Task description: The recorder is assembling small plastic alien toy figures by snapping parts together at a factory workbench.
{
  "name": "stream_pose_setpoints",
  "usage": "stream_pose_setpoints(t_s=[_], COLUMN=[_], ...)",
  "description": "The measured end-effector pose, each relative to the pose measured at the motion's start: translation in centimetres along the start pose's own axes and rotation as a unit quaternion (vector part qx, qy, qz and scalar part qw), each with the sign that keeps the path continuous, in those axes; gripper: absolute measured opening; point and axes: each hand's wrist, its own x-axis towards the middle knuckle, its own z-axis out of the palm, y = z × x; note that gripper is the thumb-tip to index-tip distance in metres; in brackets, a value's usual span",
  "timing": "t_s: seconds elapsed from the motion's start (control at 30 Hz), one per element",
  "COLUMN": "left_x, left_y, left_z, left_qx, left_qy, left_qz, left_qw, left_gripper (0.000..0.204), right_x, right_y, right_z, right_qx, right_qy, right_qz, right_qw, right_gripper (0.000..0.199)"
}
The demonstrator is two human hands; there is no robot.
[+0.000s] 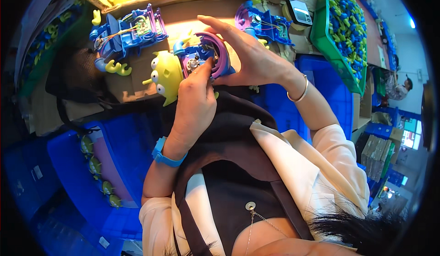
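Over a brown cardboard-covered bench (183, 17), the left hand (195, 98) and right hand (250, 54) both close their fingers around a green three-eyed alien toy (166, 76) with a purple wheel housing. Left of the toy lies an opened blue toy chassis (126, 33). Right of it, a green bin (343, 27) holds blue parts. Blue crates (82, 178) sit below the toy.

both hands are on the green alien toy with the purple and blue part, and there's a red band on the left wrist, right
Not quite: the head view shows the band on the left wrist is blue, not red. The rest holds: the left hand and right hand are both on the green alien toy with its purple and blue part.
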Motion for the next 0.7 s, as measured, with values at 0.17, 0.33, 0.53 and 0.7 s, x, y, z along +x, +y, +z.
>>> stream_pose_setpoints(t_s=[0.17, 0.33, 0.53, 0.7], left_x=[-3.0, -4.4, -4.1, -3.2], left_y=[2.3, -1.3, -4.9, -5.5], left_z=[-2.6, -6.2, -5.7, -6.2], left_qx=[0.036, 0.122, -0.034, -0.053], left_qy=[0.128, 0.254, 0.225, 0.154], left_qz=[0.019, 0.059, -0.072, -0.082], left_qw=[0.991, 0.958, 0.971, 0.983], left_gripper=[0.027, 0.032, 0.043, 0.043], right_x=[0.4, 1.4, 2.3, 2.6], right_y=[0.0, 0.2, -0.7, -0.8], right_z=[0.9, 1.9, 2.4, 1.9], right_qx=[0.009, -0.080, -0.127, -0.082], right_qy=[-0.011, -0.050, -0.095, -0.154], right_qz=[0.068, 0.034, -0.001, 0.099], right_qw=[0.998, 0.995, 0.987, 0.980], right_gripper=[0.108, 0.089, 0.086, 0.090])
